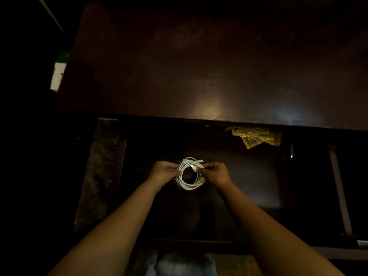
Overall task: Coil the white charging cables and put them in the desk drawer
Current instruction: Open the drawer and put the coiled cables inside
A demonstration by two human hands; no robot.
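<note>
step: placing coil | your left hand [163,171] and right hand [216,173] both pinch the white round coiled charging cable [190,177] over the open dark wooden desk drawer [258,180], near the worktop [199,66] | next: lower, release flat so loops hold

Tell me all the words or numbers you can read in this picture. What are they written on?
None can be read.
The white and green thing left of the desk is too dark and blurred to show any print.
The cable held by the left hand and right hand over the drawer shows no writing.
The yellow lace has only a pattern.
</note>
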